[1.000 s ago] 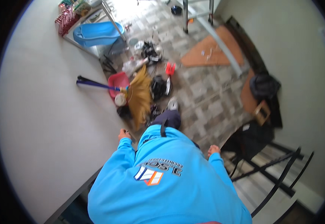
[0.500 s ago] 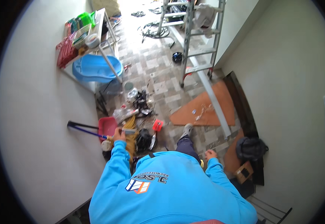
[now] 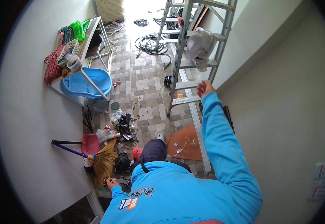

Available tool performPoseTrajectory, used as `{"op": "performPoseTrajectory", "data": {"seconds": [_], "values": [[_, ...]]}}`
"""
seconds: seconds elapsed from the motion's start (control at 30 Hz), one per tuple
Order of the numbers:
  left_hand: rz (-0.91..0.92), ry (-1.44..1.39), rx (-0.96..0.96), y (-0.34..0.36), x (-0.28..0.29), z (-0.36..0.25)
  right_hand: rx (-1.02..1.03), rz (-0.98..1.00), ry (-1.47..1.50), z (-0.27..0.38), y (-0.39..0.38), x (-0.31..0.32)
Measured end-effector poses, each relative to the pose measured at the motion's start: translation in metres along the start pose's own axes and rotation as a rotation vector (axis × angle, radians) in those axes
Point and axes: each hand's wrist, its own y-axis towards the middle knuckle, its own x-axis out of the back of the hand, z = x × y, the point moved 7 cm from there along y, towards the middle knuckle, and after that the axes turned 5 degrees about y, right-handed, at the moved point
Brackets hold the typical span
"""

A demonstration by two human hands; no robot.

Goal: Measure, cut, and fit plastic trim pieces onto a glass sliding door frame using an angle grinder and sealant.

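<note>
My left hand (image 3: 112,183) is closed on a short, flat grey strip (image 3: 122,181), whose exact kind I cannot make out. Just beyond that hand is a straw broom (image 3: 106,160) with a blue handle, leaning by the left wall. My right arm reaches far forward, and my right hand (image 3: 206,88) has its fingers apart and lightly bent. It is beside the lower steps of an aluminium stepladder (image 3: 186,85); whether it touches the ladder I cannot tell. A whitish cloth (image 3: 200,46) hangs over a higher step.
A pink dustpan (image 3: 90,144) and scattered rubbish, including a black plastic bag (image 3: 122,162), lie at the left. Behind stands a white rack (image 3: 89,83) with hangers and a blue baby bath (image 3: 99,77). A brown board (image 3: 183,143) and long metal profile (image 3: 201,143) lie right; cables (image 3: 151,45) lie ahead.
I have stepped forward toward the ladder. My right hand has risen from beside my body to the ladder's lower steps. My left hand trails back past the broom, still holding the grey strip.
</note>
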Motion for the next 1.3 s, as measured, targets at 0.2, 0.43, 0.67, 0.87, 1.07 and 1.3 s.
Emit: {"op": "performPoseTrajectory", "data": {"seconds": [0.2,0.43,0.67,0.87,1.07,1.3], "values": [[0.118,-0.065,-0.051,0.029,-0.07,-0.085,-0.094,0.156,0.334,0.084,0.153,-0.167],[0.04,-0.262,-0.154,0.055,-0.055,-0.222,0.325,-0.194,0.073,0.175,0.204,-0.148],[-0.098,-0.565,-0.159,0.036,-0.04,-0.241,0.767,0.086,0.049,0.261,0.009,-0.146],[-0.357,-0.85,-0.169,-0.025,0.033,-0.277,-0.04,1.338,0.323,0.162,-0.172,-0.156],[-0.597,-0.941,-0.097,-0.122,0.154,-0.208,0.346,0.951,-0.934,-0.049,-0.222,-0.108],[-1.066,-0.815,0.112,-0.256,0.273,0.018,0.932,1.152,-1.899,-0.147,-0.302,-0.095]]}}
